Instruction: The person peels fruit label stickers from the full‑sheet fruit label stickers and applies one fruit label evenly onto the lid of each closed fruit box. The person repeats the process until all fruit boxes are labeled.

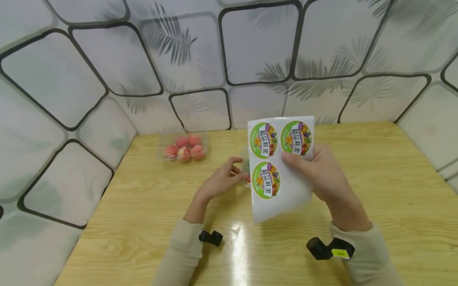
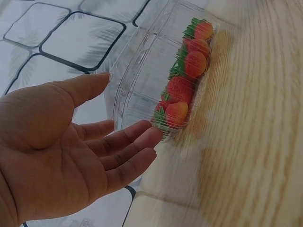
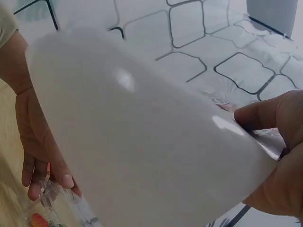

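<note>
strawberries sit in clear box beside relaxed left grip; right grip pinches sticker sheet.

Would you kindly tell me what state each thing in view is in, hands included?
Sticker sheet: lifted off the table, three stickers on it, lower right part bare.
Right hand: gripping the sheet.
Left hand: fingers loosely bent, at the strawberry box.
Strawberry box: on the table, strawberries inside; appears closed.
Peach box: peaches inside; lid unclear.
</note>
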`<control>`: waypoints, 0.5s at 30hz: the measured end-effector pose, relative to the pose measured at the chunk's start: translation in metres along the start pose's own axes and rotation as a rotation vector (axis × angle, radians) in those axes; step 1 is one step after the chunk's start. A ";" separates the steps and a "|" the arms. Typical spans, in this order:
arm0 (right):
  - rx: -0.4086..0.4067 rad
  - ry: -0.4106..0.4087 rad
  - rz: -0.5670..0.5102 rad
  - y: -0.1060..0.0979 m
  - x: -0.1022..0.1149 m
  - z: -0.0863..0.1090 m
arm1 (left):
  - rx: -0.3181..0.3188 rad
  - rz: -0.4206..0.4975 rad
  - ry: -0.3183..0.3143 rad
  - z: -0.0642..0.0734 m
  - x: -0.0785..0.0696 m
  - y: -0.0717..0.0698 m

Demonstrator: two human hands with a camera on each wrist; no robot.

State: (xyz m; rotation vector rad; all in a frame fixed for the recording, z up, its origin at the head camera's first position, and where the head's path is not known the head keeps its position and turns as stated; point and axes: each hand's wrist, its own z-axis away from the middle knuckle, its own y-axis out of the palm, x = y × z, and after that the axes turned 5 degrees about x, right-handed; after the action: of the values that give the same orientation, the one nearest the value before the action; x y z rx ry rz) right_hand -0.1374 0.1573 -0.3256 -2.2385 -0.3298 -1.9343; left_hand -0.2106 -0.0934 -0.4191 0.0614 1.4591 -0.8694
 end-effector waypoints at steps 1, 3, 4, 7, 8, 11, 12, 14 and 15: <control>0.003 -0.014 0.002 0.001 0.001 0.001 | 0.003 0.002 -0.001 0.001 0.000 -0.001; 0.008 -0.035 -0.001 0.004 0.002 0.003 | 0.007 -0.001 0.002 0.002 -0.001 -0.002; 0.008 -0.041 -0.004 0.004 0.002 0.004 | 0.008 -0.002 0.005 0.002 -0.001 -0.002; -0.002 -0.050 0.010 0.004 0.004 0.006 | 0.001 -0.011 0.008 0.001 -0.002 -0.002; -0.001 -0.052 0.025 0.003 0.004 0.007 | -0.002 -0.016 0.005 0.000 -0.002 -0.002; 0.010 -0.062 0.069 -0.001 0.005 0.007 | -0.014 -0.046 -0.011 -0.001 -0.004 -0.002; 0.017 -0.063 0.081 -0.002 0.005 0.007 | -0.021 -0.067 -0.017 -0.001 -0.005 -0.002; 0.023 -0.064 0.107 -0.004 0.004 0.007 | -0.057 -0.125 -0.019 0.000 -0.008 -0.002; 0.025 -0.063 0.113 -0.005 0.003 0.007 | -0.094 -0.156 -0.010 0.002 -0.012 -0.002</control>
State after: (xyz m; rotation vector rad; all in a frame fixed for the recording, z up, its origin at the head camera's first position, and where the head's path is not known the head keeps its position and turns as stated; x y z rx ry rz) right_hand -0.1316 0.1643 -0.3233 -2.2543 -0.2287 -1.7968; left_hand -0.2084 -0.0901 -0.4074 -0.1281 1.5085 -0.9241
